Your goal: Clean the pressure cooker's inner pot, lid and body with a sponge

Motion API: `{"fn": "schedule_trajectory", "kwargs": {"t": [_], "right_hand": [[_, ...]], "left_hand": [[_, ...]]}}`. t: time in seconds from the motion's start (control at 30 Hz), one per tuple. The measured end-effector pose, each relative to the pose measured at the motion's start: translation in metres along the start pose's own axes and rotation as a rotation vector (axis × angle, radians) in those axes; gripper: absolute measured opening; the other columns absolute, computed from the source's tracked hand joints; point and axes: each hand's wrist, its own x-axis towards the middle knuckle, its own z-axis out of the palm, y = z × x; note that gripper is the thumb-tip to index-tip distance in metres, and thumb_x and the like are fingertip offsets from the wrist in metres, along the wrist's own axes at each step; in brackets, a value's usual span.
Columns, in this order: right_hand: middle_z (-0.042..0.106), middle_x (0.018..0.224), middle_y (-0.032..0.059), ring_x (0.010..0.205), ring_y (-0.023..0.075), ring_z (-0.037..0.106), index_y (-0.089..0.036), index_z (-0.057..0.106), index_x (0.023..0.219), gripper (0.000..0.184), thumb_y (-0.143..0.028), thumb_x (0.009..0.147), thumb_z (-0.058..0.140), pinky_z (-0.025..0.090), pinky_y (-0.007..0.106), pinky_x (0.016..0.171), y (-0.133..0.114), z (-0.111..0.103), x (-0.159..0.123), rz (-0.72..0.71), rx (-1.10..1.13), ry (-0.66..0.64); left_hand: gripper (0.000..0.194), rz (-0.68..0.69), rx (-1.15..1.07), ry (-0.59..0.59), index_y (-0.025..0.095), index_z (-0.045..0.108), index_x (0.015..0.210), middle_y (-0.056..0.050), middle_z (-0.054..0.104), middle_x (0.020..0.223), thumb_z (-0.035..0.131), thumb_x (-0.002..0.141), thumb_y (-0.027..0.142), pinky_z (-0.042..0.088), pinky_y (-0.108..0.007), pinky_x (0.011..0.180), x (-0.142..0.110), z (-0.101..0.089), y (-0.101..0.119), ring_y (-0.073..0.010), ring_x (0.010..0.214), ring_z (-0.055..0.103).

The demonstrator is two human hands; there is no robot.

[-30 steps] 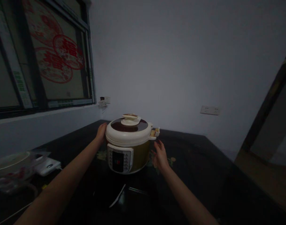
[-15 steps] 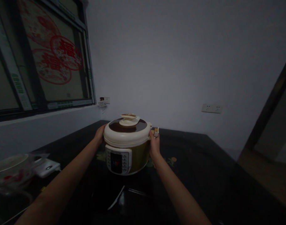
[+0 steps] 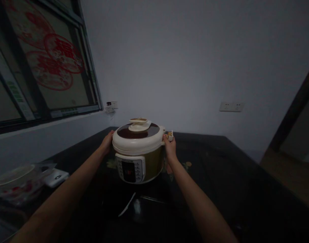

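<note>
An electric pressure cooker (image 3: 138, 145) with a cream lid, a brown lid top and a dull green-gold body is upright over the dark table. Its control panel (image 3: 131, 170) faces me. My left hand (image 3: 107, 142) grips the cooker's left side near the lid rim, with part of the fingers hidden behind it. Closed around the right side handle is my right hand (image 3: 170, 146), its thumb on top. Just beyond that hand, a small cream box-like part (image 3: 170, 135) sticks out from the cooker.
A bowl with red patterns (image 3: 19, 185) and a white device (image 3: 56, 178) lie on the table (image 3: 210, 189) at left. A thin pale strip (image 3: 127, 205) shows in front of the cooker. Wall sockets (image 3: 231, 106) and a window (image 3: 58, 64) are behind.
The whole view has shifted and tilted slightly, so the cooker appears a little higher. Both hands keep their hold on it; any movement of the cooker over the table is too small to tell.
</note>
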Motion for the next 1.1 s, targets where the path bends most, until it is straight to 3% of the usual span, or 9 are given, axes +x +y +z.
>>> {"fn": "schedule_trajectory", "kwargs": {"t": [0.17, 0.4, 0.7, 0.9, 1.1], "right_hand": [[0.066, 0.096, 0.0034, 0.085, 0.0165, 0.064, -0.014, 0.062, 0.100, 0.024, -0.032, 0.084, 0.066, 0.051, 0.038, 0.080, -0.013, -0.028, 0.000, -0.026, 0.009, -0.006], [0.071, 0.098, 0.0057, 0.091, 0.0199, 0.064, -0.018, 0.065, 0.099, 0.048, -0.051, 0.065, 0.074, 0.048, 0.034, 0.085, -0.037, -0.078, 0.002, -0.030, 0.031, 0.017], [0.073, 0.094, 0.0048, 0.096, 0.0221, 0.066, -0.020, 0.067, 0.093, 0.046, -0.054, 0.063, 0.075, 0.051, 0.036, 0.086, -0.068, -0.140, -0.002, 0.014, 0.018, 0.042], [0.074, 0.093, 0.0050, 0.095, 0.0241, 0.068, -0.022, 0.068, 0.094, 0.047, -0.054, 0.061, 0.077, 0.054, 0.036, 0.084, -0.081, -0.158, -0.009, 0.026, 0.030, 0.060], [0.074, 0.096, 0.0057, 0.093, 0.0239, 0.068, -0.020, 0.067, 0.091, 0.048, -0.056, 0.060, 0.077, 0.054, 0.037, 0.086, -0.083, -0.160, -0.013, 0.023, 0.023, 0.096]], "left_hand": [[0.029, -0.055, -0.013, -0.081, 0.016, 0.067, 0.085, -0.005, 0.072, 0.074, 0.056, 0.080, 0.042, 0.050, -0.029, 0.069, -0.018, 0.017, -0.001, -0.0213, 0.075, 0.067], [0.032, -0.075, -0.050, -0.185, 0.018, 0.067, 0.089, -0.002, 0.071, 0.078, 0.060, 0.076, 0.047, 0.048, -0.026, 0.066, -0.051, 0.051, -0.009, -0.0191, 0.075, 0.065], [0.029, -0.079, -0.065, -0.235, 0.022, 0.064, 0.097, -0.001, 0.069, 0.092, 0.059, 0.079, 0.044, 0.045, -0.023, 0.068, -0.100, 0.094, -0.013, -0.0162, 0.083, 0.062], [0.037, -0.076, -0.100, -0.263, 0.024, 0.059, 0.111, -0.004, 0.066, 0.111, 0.057, 0.082, 0.046, 0.048, -0.025, 0.074, -0.121, 0.100, -0.020, -0.0188, 0.097, 0.062], [0.039, -0.086, -0.142, -0.236, 0.026, 0.055, 0.123, -0.006, 0.062, 0.125, 0.054, 0.086, 0.040, 0.049, -0.027, 0.078, -0.123, 0.103, -0.027, -0.0218, 0.109, 0.059]]}}
